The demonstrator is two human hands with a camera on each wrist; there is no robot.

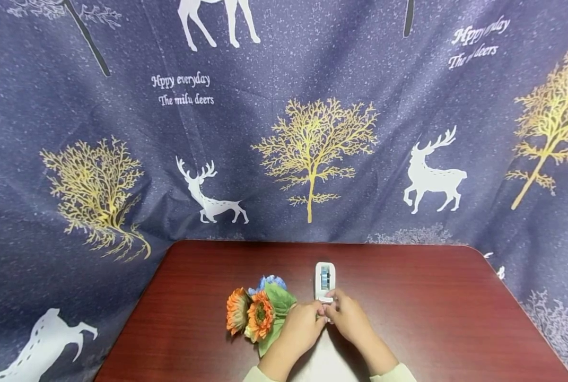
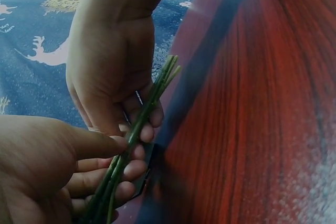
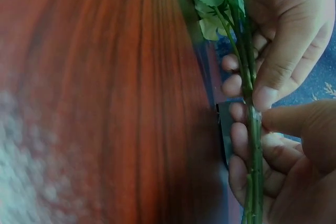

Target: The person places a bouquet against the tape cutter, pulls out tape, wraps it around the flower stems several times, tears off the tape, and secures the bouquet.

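A bouquet of artificial-looking flowers lies across the left side of my hands in the head view: orange blooms [image 1: 260,315], a blue bloom [image 1: 270,282] and green leaves [image 1: 279,300]. Its bundled green stems [image 2: 149,106] run through both hands. My left hand [image 1: 302,324] grips the stems nearer the leaves, thumb on top. Close beside it, my right hand [image 1: 352,321] pinches the bare lower stems between thumb and fingers. A clear, shiny patch like tape [image 3: 255,114] shows on the stems where the thumbs meet. Just beyond the hands stands a white tape dispenser [image 1: 325,281].
Everything is over a reddish-brown wooden table [image 1: 431,297] with rounded far corners. A dark blue cloth [image 1: 245,132] printed with deer and trees hangs behind it. A pale patch [image 1: 326,361] lies between the forearms; I cannot tell whether it is glare.
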